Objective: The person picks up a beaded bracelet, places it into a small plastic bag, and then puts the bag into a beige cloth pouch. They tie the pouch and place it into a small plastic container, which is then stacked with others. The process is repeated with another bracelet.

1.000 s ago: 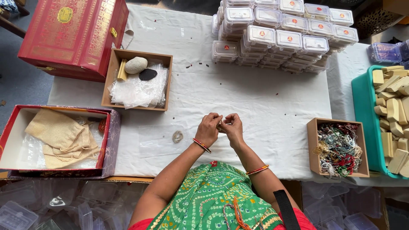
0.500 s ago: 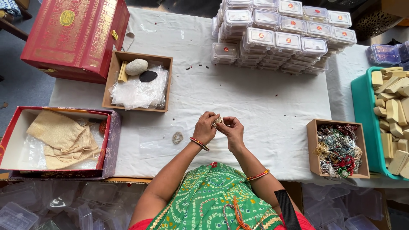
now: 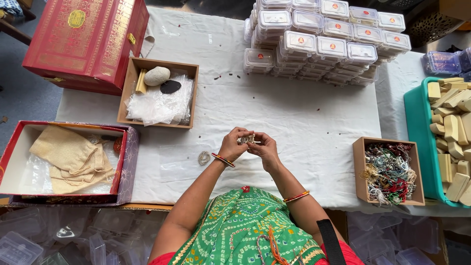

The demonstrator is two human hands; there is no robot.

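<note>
I see a small beaded bracelet (image 3: 248,140) pinched between both sets of fingertips above the middle of the white-covered desk (image 3: 304,113), the left hand (image 3: 231,145) and right hand (image 3: 265,147) closed on it from either side. I judge the step in hand to be fastening or finishing this piece, which calls for a fine, steady pinch. A finished loop (image 3: 204,157) lies near the left wrist, and the box of mixed bracelets (image 3: 390,171) sits well apart to the right.

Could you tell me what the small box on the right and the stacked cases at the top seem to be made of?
The small box looks like plain brown cardboard or thin wood: matte tan walls. The stacked cases look like clear glossy plastic: see-through lids with glints.
</note>
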